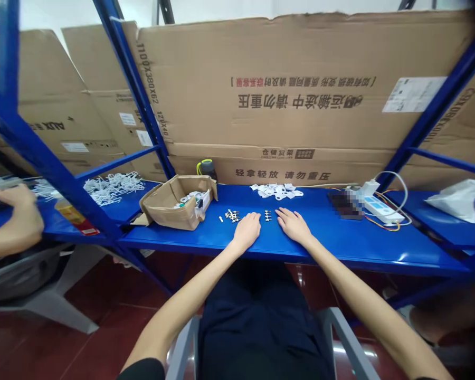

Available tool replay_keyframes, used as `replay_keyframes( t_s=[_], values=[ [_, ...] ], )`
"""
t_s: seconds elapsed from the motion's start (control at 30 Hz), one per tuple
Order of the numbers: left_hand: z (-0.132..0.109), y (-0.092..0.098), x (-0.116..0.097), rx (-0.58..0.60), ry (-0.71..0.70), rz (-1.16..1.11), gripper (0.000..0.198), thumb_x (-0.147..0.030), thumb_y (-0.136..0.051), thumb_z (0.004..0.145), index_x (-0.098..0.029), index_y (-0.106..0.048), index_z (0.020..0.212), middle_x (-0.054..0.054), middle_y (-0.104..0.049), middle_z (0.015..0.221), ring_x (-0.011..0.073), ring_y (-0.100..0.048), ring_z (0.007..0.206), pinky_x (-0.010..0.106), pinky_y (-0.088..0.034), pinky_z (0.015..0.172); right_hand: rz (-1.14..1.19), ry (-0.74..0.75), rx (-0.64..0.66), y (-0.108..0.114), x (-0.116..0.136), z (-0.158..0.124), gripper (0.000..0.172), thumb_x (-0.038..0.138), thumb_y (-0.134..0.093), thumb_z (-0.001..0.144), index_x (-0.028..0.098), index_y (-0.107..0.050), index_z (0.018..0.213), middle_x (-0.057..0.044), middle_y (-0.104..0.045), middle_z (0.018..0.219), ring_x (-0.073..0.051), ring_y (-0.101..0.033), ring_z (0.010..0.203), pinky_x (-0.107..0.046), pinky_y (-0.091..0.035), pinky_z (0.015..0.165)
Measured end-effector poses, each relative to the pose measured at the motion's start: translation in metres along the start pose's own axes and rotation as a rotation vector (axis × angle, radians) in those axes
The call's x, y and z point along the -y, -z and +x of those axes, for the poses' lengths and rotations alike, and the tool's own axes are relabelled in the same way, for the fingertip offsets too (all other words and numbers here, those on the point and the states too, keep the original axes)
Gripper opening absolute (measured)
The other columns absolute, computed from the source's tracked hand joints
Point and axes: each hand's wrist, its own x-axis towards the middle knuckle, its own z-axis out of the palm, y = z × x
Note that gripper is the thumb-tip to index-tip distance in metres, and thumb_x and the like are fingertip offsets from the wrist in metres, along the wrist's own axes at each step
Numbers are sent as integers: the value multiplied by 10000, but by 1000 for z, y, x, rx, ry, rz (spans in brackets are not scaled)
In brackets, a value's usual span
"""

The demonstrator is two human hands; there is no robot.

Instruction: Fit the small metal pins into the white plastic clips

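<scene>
My left hand (247,231) lies palm down on the blue steel shelf (340,248), holding nothing. Its fingertips are just right of a small cluster of metal connector-like parts (232,215). My right hand (295,226) also rests flat and empty, close to a short row of similar metal parts (267,215). Those parts lie between my two hands, slightly beyond the fingertips. Farther back sits a heap of small white plastic pieces (277,191), which neither hand touches.
An open cardboard box (178,205) holding white parts stands left of my hands, with a black bottle (208,170) behind it. To the right are a white power strip (382,210) with cables and a blurred dark object (344,205). A co-worker's hand (21,211) rests at far left, near white cords (113,187).
</scene>
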Motion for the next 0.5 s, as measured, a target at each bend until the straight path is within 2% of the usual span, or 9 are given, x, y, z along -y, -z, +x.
replay_keyframes(
  t_s=[0.1, 0.23, 0.37, 0.5],
  values=[
    [-7, -3, -1, -15, 8, -50, 391, -189, -433, 1085, -155, -683, 1384, 152, -702, 1441, 269, -640, 1383, 384, -495, 1201, -7, -86, 73, 2, 8, -15, 560, 391, -321, 1127, 302, -485, 1654, -71, -402, 1741, -314, -367, 1624, -661, -256, 1307],
    [-13, -5, 0, -1, 15, -111, 413, -275, -471, 1097, -142, -655, 1442, 163, -632, 1550, 277, -575, 1481, 425, -448, 1274, -4, -161, 162, 11, 18, -25, 602, 465, -276, 1131, 342, -368, 1713, -31, -285, 1789, -297, -245, 1674, -663, -168, 1334],
    [-15, -4, 1, 69, 30, -137, 480, -318, -440, 1107, -126, -596, 1518, 169, -558, 1624, 289, -504, 1544, 472, -395, 1313, -10, -211, 253, 16, 24, -31, 655, 540, -208, 1128, 329, -264, 1745, 3, -174, 1816, -263, -136, 1700, -659, -67, 1346],
    [-15, -3, 3, 168, 36, -129, 570, -357, -348, 1127, -91, -497, 1608, 168, -439, 1712, 295, -394, 1614, 492, -293, 1356, -25, -252, 274, 17, 29, -43, 726, 673, -177, 1099, 356, -203, 1751, 31, -114, 1828, -272, -72, 1707, -682, -12, 1335]
  ],
)
